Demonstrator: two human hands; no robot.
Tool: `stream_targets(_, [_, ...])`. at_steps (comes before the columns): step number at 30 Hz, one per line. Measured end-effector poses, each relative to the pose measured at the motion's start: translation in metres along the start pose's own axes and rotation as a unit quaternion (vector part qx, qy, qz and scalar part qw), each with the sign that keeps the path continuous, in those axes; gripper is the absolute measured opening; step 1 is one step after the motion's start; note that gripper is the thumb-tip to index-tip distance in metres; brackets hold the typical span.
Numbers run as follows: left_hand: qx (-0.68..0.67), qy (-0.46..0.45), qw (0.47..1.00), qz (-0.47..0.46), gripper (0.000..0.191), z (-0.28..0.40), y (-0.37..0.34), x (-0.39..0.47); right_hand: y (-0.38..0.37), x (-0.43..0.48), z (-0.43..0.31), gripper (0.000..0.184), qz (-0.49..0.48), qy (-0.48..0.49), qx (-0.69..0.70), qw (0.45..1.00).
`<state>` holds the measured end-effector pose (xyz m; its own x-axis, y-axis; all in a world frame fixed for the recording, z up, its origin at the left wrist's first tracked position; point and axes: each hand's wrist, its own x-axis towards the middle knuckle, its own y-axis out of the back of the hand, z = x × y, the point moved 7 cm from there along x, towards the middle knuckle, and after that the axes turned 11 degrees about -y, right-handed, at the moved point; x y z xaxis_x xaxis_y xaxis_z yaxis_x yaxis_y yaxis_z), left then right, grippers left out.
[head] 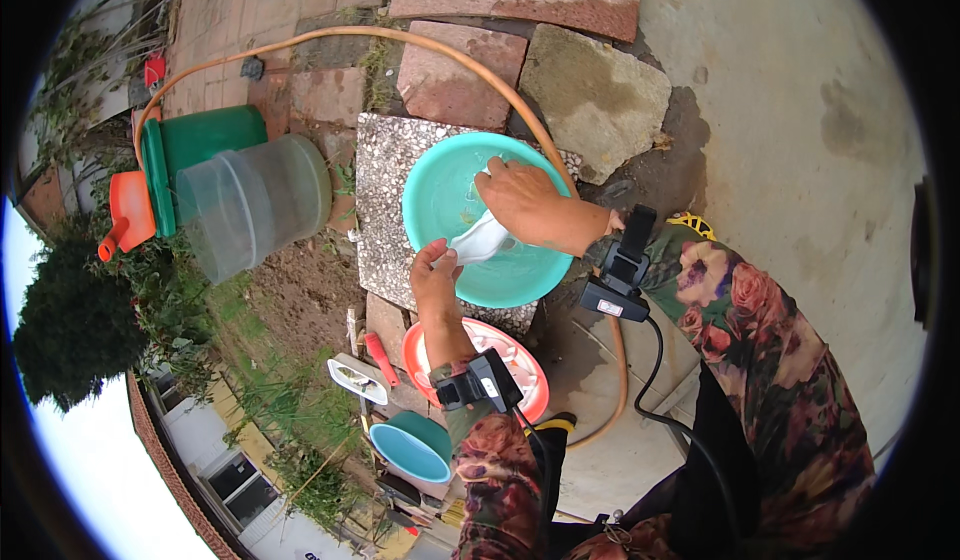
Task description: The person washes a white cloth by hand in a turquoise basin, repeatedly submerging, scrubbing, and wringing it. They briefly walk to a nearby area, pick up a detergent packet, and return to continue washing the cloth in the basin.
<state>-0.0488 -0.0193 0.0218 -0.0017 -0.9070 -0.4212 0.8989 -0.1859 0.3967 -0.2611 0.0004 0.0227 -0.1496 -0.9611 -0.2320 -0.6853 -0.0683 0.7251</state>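
A turquoise basin [427, 159] holding shallow water stands on a speckled stone slab [382, 185]. Over it, the fingertips of my left hand [437, 279] pinch one end of a limp white piece [480, 240]; I cannot tell its material. My right hand [521, 198] has its palm down on the piece's other end, fingers bent inside the basin. Part of the piece is hidden under this hand. Below my left forearm, an orange-red basin with a white inside [538, 380] contains several pale pieces, partly covered by the arm.
An orange hose [480, 72] curves behind the turquoise basin. To the left are a clear plastic bucket [259, 200], a green bin [210, 136] and an orange scoop [131, 211]. A red-handled tool [382, 359], a white tray [356, 380] and a blue-green tub [412, 444] lie lower left.
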Motion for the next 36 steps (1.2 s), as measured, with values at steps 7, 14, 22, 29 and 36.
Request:
stream_targets(7, [-0.055, 0.12, 0.99, 0.058, 0.049, -0.024, -0.034, -0.026, -0.041, -0.018, -0.005, 0.025, 0.074, 0.045, -0.167, 0.982])
stream_targets(14, [-0.387, 0.184, 0.903, -0.026, 0.051, -0.05, -0.093, -0.039, -0.056, -0.004, 0.012, 0.036, -0.174, -0.116, 0.316, 0.925])
stream_targets(22, [-0.597, 0.001, 0.749, -0.287, 0.043, -0.061, -0.079, -0.015, -0.026, -0.06, -0.063, 0.028, -0.095, 0.06, 0.235, 0.965])
stream_targets(29, [-0.403, 0.036, 0.914, 0.016, 0.042, -0.029, -0.079, -0.031, -0.036, -0.001, -0.015, 0.018, -0.015, 0.001, 0.094, 0.996])
stream_targets(36, [-0.275, 0.144, 0.933, 0.181, 0.051, -0.043, -0.044, -0.034, -0.025, 0.002, 0.006, 0.024, 0.075, -0.032, 0.009, 0.997])
